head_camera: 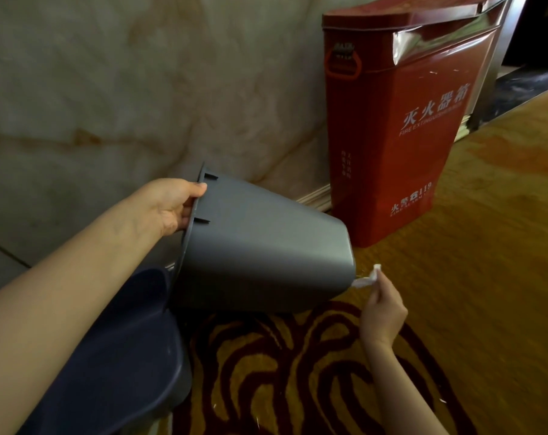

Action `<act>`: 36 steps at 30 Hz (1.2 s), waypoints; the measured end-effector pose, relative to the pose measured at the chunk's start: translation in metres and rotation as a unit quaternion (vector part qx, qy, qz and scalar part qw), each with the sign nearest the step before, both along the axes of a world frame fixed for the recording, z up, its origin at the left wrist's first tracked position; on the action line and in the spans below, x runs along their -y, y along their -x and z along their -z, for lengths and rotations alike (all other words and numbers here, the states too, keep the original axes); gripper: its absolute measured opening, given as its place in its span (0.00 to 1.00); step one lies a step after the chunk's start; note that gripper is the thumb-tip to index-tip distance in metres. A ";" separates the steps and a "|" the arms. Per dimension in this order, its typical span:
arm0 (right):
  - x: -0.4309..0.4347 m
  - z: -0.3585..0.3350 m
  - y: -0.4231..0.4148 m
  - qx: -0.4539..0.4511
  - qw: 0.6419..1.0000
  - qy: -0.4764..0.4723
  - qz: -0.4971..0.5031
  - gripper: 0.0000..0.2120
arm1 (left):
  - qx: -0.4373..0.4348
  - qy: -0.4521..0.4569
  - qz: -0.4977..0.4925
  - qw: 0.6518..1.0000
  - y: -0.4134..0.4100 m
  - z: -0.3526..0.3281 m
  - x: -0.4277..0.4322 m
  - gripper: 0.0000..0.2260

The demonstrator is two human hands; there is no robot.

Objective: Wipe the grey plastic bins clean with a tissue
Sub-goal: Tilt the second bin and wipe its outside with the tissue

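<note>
A grey plastic bin point(260, 246) is held on its side in the air, its rim to the left and its base to the right. My left hand point(172, 205) grips the rim, thumb on the outside. A crumpled white tissue point(368, 277) is pinched in my right hand point(382, 312) and touches the bin's lower base corner. A second grey bin point(131, 356) stands below, partly hidden by my left forearm.
A red fire extinguisher box point(401, 120) stands against the marble wall point(109, 89) just behind the held bin. The floor is a yellow carpet with dark red swirls point(297, 356). A metal door frame point(492, 73) rises at the far right.
</note>
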State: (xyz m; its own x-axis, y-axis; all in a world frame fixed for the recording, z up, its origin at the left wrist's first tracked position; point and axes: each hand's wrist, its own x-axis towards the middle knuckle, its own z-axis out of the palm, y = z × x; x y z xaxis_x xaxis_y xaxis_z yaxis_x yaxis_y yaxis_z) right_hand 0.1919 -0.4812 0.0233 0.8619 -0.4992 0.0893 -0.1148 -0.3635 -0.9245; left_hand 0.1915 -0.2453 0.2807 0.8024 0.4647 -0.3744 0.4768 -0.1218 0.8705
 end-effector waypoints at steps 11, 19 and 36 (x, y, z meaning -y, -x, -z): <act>-0.086 -0.132 0.019 0.241 0.955 0.024 -0.170 0.14 | -0.004 0.037 0.052 0.998 0.023 0.000 -0.009 0.06; -0.086 -0.124 0.042 0.209 0.940 0.084 -0.256 0.17 | -0.049 0.086 0.111 0.989 0.029 -0.001 -0.022 0.24; -0.074 -0.095 0.066 0.228 0.939 0.076 -0.248 0.23 | -0.041 0.031 0.044 0.998 0.002 -0.013 0.003 0.09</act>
State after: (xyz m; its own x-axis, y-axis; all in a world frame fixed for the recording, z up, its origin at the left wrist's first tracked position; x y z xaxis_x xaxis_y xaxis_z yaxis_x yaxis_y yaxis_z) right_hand 0.1259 -0.4073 0.1188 0.8402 0.0016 0.5423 0.4975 -0.4002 -0.7696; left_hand 0.1892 -0.2482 0.2940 0.8042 0.3685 -0.4663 0.5369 -0.1139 0.8360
